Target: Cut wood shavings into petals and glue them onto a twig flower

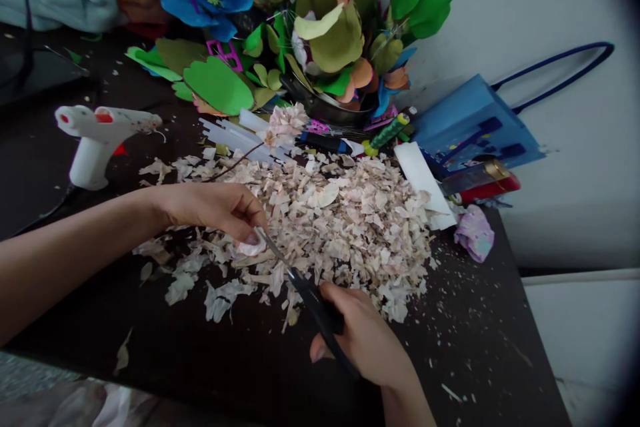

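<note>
Left hand: The left hand [210,210] reaches in from the left, its forearm low over the dark surface [475,353]. Thumb and fingers pinch a pale scrap [250,247] at the heap's near edge, apparently to steady it for the blades.

Right hand: The right hand [363,340] comes up from below, fingers wrapped around the black handles of the scissors [315,300]. The blades angle up and left to the pinched scrap, though whether they stand open or closed is hard to tell.

Heap: Just beyond both hands lies a heap of pink-flecked shreds [345,227], their material unclear. The hands work right at its edge, seemingly so the cuttings drop straight onto it.

Farther off: Past the left hand sits a white hot glue gun [100,137]. Ahead are glue sticks [235,140] and a shredded-paper flower [287,123]. Past the right hand are crumpled lilac paper [474,233] and a blue paper bag [475,123].

Farthest: Large green-leaved craft flowers [320,33] are massed ahead of the hands.
</note>
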Motion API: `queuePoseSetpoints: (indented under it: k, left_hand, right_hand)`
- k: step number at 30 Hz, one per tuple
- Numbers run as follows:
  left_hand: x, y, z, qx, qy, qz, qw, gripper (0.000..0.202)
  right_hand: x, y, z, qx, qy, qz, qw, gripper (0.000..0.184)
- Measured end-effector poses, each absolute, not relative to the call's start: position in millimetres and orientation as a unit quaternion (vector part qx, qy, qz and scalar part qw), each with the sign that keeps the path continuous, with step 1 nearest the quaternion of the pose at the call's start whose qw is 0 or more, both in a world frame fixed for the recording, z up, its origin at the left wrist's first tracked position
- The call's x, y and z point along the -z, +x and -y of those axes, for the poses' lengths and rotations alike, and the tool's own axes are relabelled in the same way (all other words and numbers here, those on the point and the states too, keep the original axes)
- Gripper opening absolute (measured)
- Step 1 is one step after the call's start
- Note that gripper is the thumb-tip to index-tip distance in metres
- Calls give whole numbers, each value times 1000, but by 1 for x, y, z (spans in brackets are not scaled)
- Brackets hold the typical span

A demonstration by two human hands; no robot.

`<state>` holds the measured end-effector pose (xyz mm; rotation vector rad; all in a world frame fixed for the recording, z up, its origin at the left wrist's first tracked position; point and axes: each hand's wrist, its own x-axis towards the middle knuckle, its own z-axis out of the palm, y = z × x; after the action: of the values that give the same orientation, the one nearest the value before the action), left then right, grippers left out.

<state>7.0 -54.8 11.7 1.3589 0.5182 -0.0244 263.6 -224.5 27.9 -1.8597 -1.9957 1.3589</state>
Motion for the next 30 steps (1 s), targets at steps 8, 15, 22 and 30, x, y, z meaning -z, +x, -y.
queuePoseSetpoints:
  k: [8, 15, 22, 30]
  left_hand:
    - [-8, 4, 52, 13, 629, -219, 745, 7]
    - [-8, 4, 52, 17, 637, -223, 738, 8]
    - [-9, 5, 52, 23, 649, -231, 724, 9]
    - [-9, 4, 51, 29, 654, -238, 717, 9]
  right_hand:
    - [-25, 264, 227, -407, -620, 668, 62, 44]
    - [-23, 260, 227, -405, -624, 666, 48, 42]
    - [-23, 258, 226, -391, -621, 677, 55, 42]
    - [-21, 260, 226, -355, -624, 694, 53, 46]
